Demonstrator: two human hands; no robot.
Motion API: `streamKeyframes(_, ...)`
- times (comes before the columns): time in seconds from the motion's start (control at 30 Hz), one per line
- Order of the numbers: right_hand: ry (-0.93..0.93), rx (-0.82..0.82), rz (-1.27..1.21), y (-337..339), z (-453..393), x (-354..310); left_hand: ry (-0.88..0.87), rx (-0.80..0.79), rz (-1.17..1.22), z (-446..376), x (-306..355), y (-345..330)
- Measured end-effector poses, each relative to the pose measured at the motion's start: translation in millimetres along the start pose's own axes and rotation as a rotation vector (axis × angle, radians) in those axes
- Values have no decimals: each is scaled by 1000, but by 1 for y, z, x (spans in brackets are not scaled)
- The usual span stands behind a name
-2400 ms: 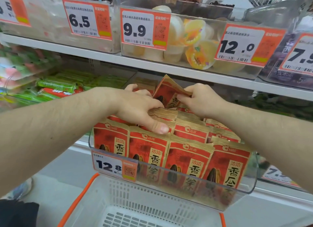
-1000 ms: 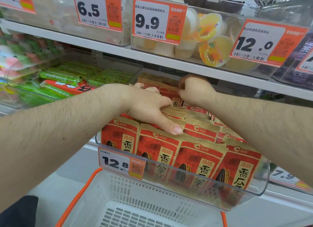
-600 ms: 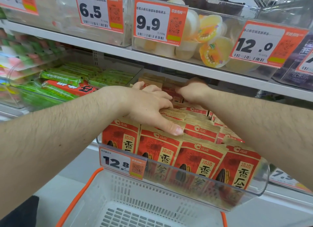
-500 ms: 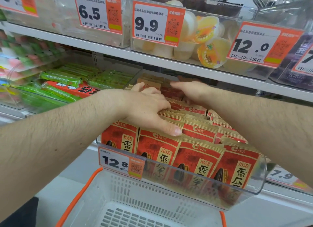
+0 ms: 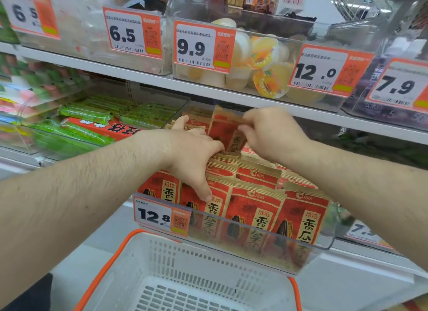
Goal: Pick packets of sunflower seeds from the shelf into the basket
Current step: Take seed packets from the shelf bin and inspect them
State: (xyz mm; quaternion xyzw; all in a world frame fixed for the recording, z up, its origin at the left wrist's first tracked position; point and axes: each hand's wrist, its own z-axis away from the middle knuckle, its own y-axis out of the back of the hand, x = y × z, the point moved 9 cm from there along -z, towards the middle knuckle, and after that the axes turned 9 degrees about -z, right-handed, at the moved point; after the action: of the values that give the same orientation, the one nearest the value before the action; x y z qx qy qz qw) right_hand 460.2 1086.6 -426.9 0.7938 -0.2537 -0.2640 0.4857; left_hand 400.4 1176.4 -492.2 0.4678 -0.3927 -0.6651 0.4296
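White shop shelving (image 5: 148, 75) runs across the view, carrying clear plastic bins (image 5: 273, 55) with orange-and-white price tags (image 5: 203, 47). Jelly cups (image 5: 266, 79) fill an upper bin; green wrapped bars (image 5: 92, 116) lie left. Pale floor (image 5: 76, 259) shows below.

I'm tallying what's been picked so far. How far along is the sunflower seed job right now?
Done: nothing visible yet; the part of the basket in view holds no packets. In hand: the right hand pinches the top of one raised packet at the back of the bin, while the left hand rests on the packets in the bin. Left: lift it clear, drop it into the basket, then pick more.
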Motion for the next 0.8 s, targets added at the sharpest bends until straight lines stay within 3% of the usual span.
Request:
streamKeyframes(0.17,-210,549,-611,63,41,30,41,-3,-26,1,0,0)
streamKeyframes(0.3,-447,735,-1208,65,75,45,92,-11,-26,5,1,3)
streamKeyframes(0.4,-513,649,-1429,52,92,38,115,-6,-3,14,4,4)
streamKeyframes(0.57,-449,419,-1449,40,113,21,141,-72,7,31,16,1)
streamKeyframes(0.8,-346,192,-1231,23,139,1,149,482,423,73,2,3)
